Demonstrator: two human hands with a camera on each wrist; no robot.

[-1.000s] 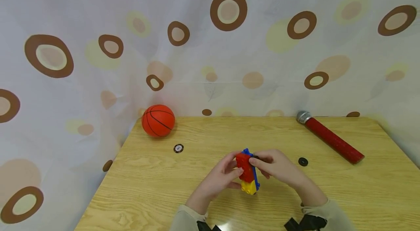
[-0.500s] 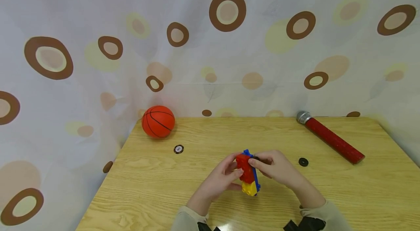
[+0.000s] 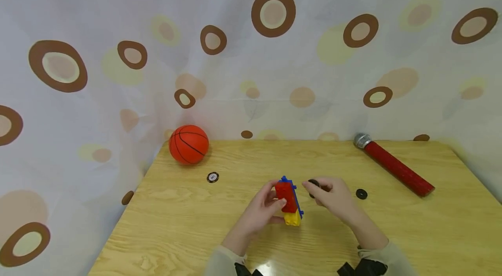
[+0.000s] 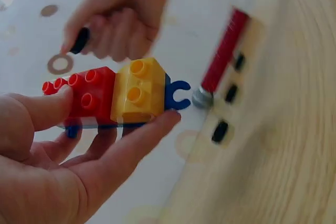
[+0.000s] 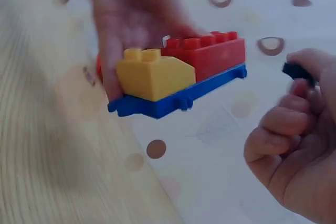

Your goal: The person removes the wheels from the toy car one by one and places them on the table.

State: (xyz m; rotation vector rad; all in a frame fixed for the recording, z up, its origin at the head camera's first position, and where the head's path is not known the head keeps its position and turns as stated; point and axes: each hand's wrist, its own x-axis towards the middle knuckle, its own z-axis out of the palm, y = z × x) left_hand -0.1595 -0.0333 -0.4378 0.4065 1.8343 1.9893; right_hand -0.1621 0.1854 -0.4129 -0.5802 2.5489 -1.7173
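Observation:
My left hand (image 3: 259,210) grips a toy block vehicle above the table, thumb on its red block (image 3: 286,196) and fingers along the underside. A sloped yellow block (image 4: 140,92) sits beside the red one, both on a blue base (image 5: 173,99) with a hook at one end and short axle pegs along its side. Between thumb and forefinger, my right hand (image 3: 336,200) pinches a black toy wheel (image 3: 313,184). A gap separates this wheel from the blue base; the two pegs on the facing side carry no wheel.
Another black wheel (image 3: 361,193) lies on the wooden table (image 3: 176,232), right of my right hand. A red microphone (image 3: 396,167) lies at the back right. An orange basketball (image 3: 189,144) and a round chip (image 3: 213,177) are at the left. A patterned cloth (image 3: 235,67) hangs behind.
My right hand has drawn the wheel away from the vehicle's side, opening a gap. My left hand has shifted and turned the vehicle slightly left.

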